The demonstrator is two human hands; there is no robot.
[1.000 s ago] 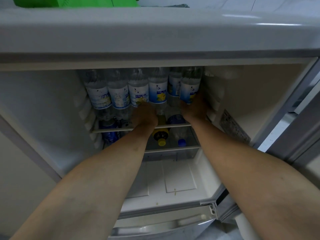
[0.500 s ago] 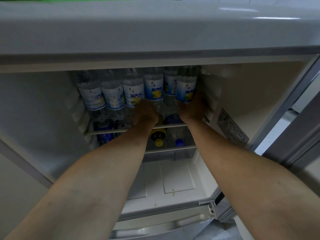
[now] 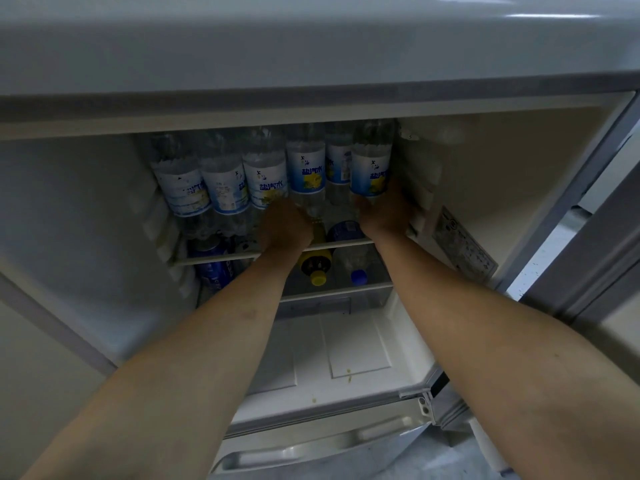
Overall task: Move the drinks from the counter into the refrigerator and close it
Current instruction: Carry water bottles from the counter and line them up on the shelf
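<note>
The refrigerator (image 3: 519,161) stands open below me. On its upper glass shelf (image 3: 346,242) stands a row of several clear bottles with blue-and-white labels (image 3: 225,192). My left hand (image 3: 284,226) grips the base of one bottle (image 3: 306,174) near the middle of the row. At the right end, next to the wall, my right hand (image 3: 386,213) grips the base of another bottle (image 3: 370,171). The fingers of both hands are hidden behind the bottles.
Under the shelf lie a yellow-capped bottle (image 3: 317,271), a blue-capped bottle (image 3: 358,271) and blue cans (image 3: 213,271). A white drawer lid (image 3: 346,344) covers the bottom. The fridge door's edge (image 3: 595,237) is at the right, and a lower drawer handle (image 3: 311,448) sits below.
Both hands stay on the same two bottles at the shelf. My view has dipped a little, so the green item on top of the fridge is out of frame.
</note>
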